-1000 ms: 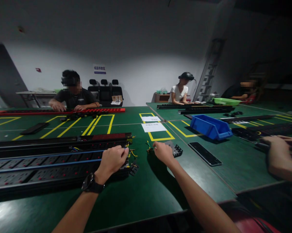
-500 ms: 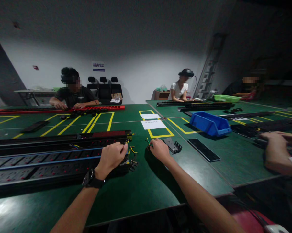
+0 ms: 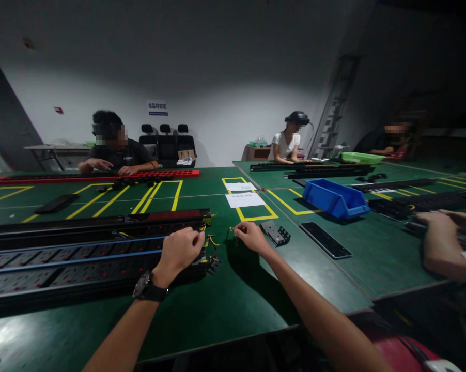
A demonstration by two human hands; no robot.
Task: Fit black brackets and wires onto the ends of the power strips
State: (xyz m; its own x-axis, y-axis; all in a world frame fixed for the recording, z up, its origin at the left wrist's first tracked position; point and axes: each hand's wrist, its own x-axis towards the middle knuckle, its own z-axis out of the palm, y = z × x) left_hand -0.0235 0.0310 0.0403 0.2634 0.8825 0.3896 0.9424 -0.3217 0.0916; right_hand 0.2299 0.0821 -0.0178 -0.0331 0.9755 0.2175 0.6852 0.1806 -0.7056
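Observation:
My left hand (image 3: 182,250), with a dark watch at its wrist, is closed over the right end of a long black socket strip (image 3: 101,267). What its curled fingers hold there is hidden. Short yellow-and-black wires (image 3: 213,240) stick out of the strip end beside the thumb. My right hand (image 3: 251,236) pinches a short yellow-green wire (image 3: 231,229) just above the green table, apart from the strip. Right behind these fingers lies a black perforated metal bracket (image 3: 275,233). A small dark end piece (image 3: 213,265) sits at the strip's near corner.
To the right are a phone (image 3: 325,239) and a blue bin (image 3: 335,198). White paper sheets (image 3: 244,200) lie within yellow tape marks. A co-worker's hands (image 3: 442,227) work at the right edge. Two people sit across the table near a red rail (image 3: 171,173) and black rails (image 3: 314,169).
My right hand has shifted slightly left, and the wire in its fingers has turned and sits lower. My left hand stays at the strip end. The co-worker across on the left has raised one hand.

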